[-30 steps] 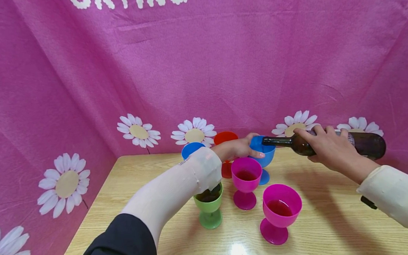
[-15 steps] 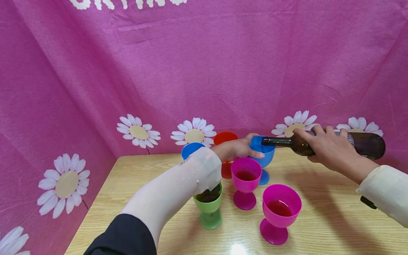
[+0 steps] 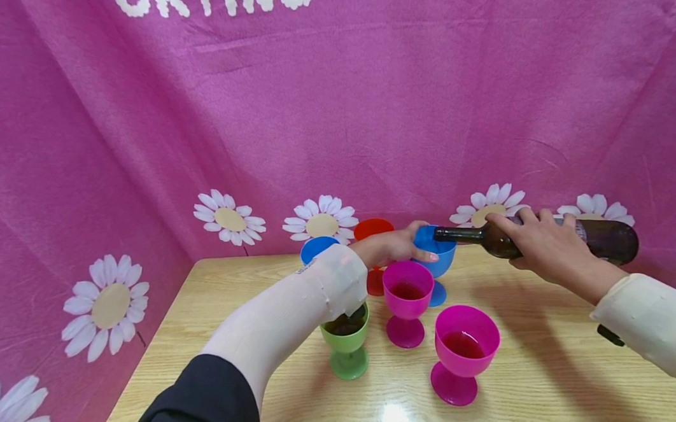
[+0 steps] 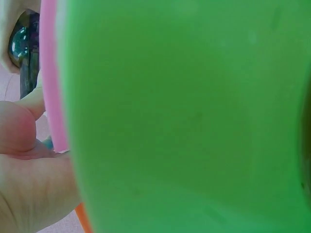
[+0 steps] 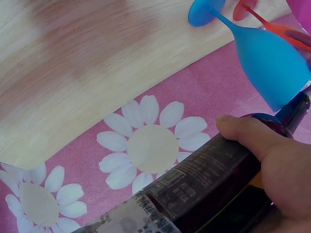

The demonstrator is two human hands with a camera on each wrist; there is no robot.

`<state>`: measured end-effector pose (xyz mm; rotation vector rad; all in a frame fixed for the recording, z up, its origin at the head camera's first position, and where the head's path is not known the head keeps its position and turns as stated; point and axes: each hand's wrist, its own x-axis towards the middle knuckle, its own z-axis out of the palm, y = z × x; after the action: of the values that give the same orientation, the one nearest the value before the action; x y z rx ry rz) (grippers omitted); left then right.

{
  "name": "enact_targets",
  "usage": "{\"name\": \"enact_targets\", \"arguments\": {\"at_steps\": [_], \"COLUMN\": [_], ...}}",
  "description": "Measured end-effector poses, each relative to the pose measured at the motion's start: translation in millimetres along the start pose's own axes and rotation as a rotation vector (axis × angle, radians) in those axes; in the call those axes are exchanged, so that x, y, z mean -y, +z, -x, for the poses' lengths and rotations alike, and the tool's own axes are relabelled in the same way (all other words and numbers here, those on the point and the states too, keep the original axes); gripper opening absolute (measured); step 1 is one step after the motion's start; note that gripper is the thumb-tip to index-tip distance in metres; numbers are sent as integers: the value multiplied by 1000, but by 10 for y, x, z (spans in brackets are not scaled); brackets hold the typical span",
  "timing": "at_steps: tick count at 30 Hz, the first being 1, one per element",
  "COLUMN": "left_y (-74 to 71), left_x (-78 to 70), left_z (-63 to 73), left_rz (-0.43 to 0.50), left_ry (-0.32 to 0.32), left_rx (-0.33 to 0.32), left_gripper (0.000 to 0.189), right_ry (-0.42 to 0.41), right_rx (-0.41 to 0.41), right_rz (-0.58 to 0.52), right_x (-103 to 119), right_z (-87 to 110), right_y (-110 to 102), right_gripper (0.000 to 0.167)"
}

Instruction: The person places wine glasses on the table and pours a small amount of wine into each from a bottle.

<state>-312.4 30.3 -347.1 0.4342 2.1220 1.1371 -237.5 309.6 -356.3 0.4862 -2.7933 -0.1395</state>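
Observation:
My left hand (image 3: 400,245) reaches to the back of the group and holds a blue goblet (image 3: 443,263) by its bowl, thumb along the near side. The goblet stands upright on its foot. In my right hand (image 3: 555,247) I grip a dark glass wine bottle (image 3: 610,238), tipped almost level. Its neck points left, and the mouth lies just over the goblet's rim. The right wrist view shows the bottle's label (image 5: 184,189) and the blue goblet (image 5: 272,63) beside the neck. A green goblet (image 4: 184,116) fills most of the left wrist view.
Two magenta goblets (image 3: 409,299) (image 3: 468,351) with red liquid stand in front of the blue one. Under my left forearm is the green goblet (image 3: 347,344) with dark liquid. A red goblet (image 3: 373,227) and another blue goblet (image 3: 319,245) stand behind. A pink cloth (image 3: 333,109) hangs behind the wooden table (image 3: 553,384).

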Motion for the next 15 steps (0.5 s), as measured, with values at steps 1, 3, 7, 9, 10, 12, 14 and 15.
{"name": "enact_targets", "arguments": {"at_steps": [1, 3, 7, 9, 10, 12, 14, 15], "left_y": [2, 4, 6, 4, 4, 2, 2, 3], "left_x": [1, 0, -3, -4, -3, 0, 6, 8], "left_z": [1, 6, 7, 4, 1, -3, -10, -13], "left_rz": [1, 2, -1, -2, -3, -4, -6, -7], "left_ry": [1, 0, 1, 0, 1, 3, 4, 6], "left_rx": [-2, -5, -5, -6, -7, -6, -9, -9], "left_gripper": [87, 87, 87, 87, 87, 87, 86, 86], "right_ry": [1, 1, 1, 1, 2, 5, 7, 6], "right_rx": [0, 3, 11, 10, 8, 5, 6, 7], "right_rz": [1, 0, -5, -7, -7, -7, -6, -4], "right_x": [0, 2, 0, 0, -1, 2, 4, 4], "right_z": [1, 1, -2, -3, -2, -1, 1, 2], "right_y": [-1, -1, -2, -2, -3, -7, -11, -12], "right_gripper": [90, 90, 91, 92, 92, 92, 92, 91]}}
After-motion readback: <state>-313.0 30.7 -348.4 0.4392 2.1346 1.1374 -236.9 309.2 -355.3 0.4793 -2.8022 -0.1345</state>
